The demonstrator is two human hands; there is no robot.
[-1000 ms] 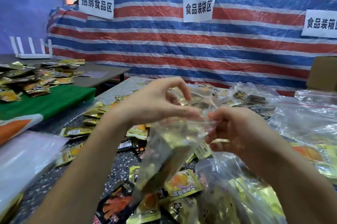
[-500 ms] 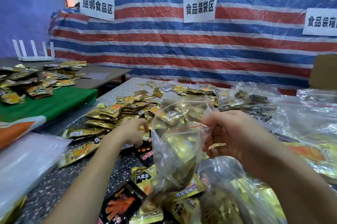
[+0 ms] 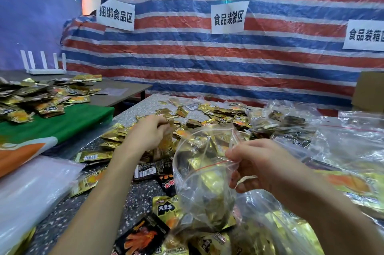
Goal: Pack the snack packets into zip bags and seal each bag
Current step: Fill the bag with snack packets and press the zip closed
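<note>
A zip bag [image 3: 202,188], its mouth open and partly filled, is held upright over the speckled table [image 3: 137,196] by its rim, pinched between thumb and fingers of the right hand [image 3: 259,165]. A gold snack packet [image 3: 166,145] is gripped in the curled fingers of the left hand [image 3: 146,133], over the loose pile [image 3: 218,110] just left of the bag.

right sign [image 3: 365,35]: last character cut by frame edge | cardboard box [image 3: 369,92]: clipped at right | snack packet [image 3: 166,140] in left grip [image 3: 148,133]: motion-blurred, print unreadable | zip bag [image 3: 204,182]: contents smeared behind plastic | left forearm [image 3: 99,202]: runs off bottom edge
</note>
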